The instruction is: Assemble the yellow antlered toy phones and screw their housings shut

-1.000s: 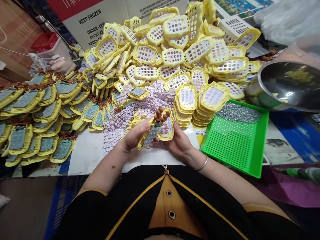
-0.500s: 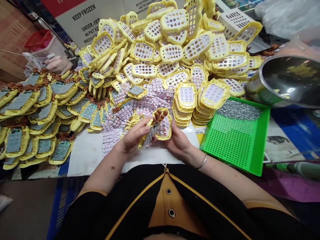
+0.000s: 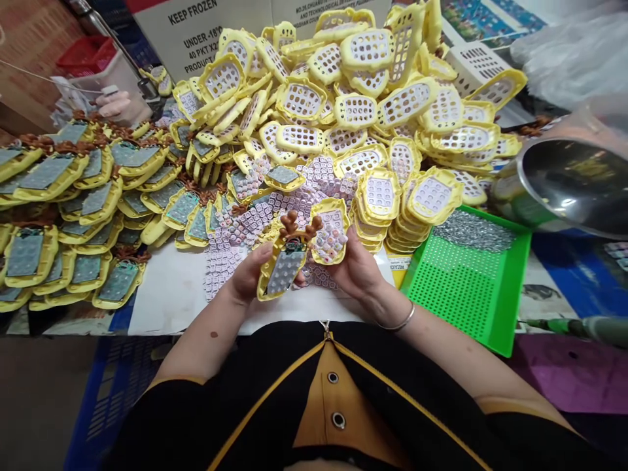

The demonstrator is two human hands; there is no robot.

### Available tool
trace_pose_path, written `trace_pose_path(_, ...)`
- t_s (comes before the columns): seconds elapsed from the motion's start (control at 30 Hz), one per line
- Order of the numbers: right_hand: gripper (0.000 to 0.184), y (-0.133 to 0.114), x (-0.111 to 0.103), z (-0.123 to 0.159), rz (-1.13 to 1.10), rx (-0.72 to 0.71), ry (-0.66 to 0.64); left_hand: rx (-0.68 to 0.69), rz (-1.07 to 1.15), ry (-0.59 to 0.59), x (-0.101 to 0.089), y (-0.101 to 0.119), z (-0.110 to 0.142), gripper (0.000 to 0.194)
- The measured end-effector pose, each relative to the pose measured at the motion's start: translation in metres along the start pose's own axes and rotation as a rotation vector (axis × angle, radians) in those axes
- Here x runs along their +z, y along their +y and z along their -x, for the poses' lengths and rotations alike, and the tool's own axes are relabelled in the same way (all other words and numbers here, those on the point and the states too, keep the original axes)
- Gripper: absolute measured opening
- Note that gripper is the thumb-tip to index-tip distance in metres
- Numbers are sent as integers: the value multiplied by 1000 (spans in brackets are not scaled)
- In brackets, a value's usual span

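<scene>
My left hand (image 3: 249, 273) is closed on a yellow toy phone half (image 3: 284, 269), tilted, with a grey keypad membrane facing up and brown antlers at its top. My right hand (image 3: 360, 271) grips a yellow toy phone cover (image 3: 330, 232) by its right side; small printed white keys sit on its inner face. The two halves are apart, side by side over the white work surface. Just beyond lie loose sheets of printed keys (image 3: 228, 255). A stack of yellow covers (image 3: 380, 196) stands beyond my right hand.
Assembled yellow halves with grey membranes (image 3: 27, 258) cover the left side. Empty yellow covers (image 3: 301, 98) are heaped at the back. A green tray (image 3: 456, 294) holding small metal screws stands at right, with a steel bowl (image 3: 534, 176) behind it.
The antlered half has swung away to the left from over the cover, turning its grey membrane into view. Both halves are now farther apart, and the camera view has shifted slightly.
</scene>
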State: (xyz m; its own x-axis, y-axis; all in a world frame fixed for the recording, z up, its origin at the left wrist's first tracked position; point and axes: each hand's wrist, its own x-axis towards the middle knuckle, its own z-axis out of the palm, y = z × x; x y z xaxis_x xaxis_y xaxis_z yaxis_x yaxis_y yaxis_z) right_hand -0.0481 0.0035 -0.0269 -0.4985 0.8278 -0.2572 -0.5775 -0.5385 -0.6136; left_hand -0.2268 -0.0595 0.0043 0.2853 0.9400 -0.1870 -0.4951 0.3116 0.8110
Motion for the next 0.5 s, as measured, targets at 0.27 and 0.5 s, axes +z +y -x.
trace_pose_path(0.27, 46, 7, 6, 4, 82, 27, -26, -45, -44, -80, 8, -2, -18, 54)
trace_pose_path(0.5, 59, 5, 11, 6, 196, 132, -50, -8, -25, -74, 14, -13, -20, 57)
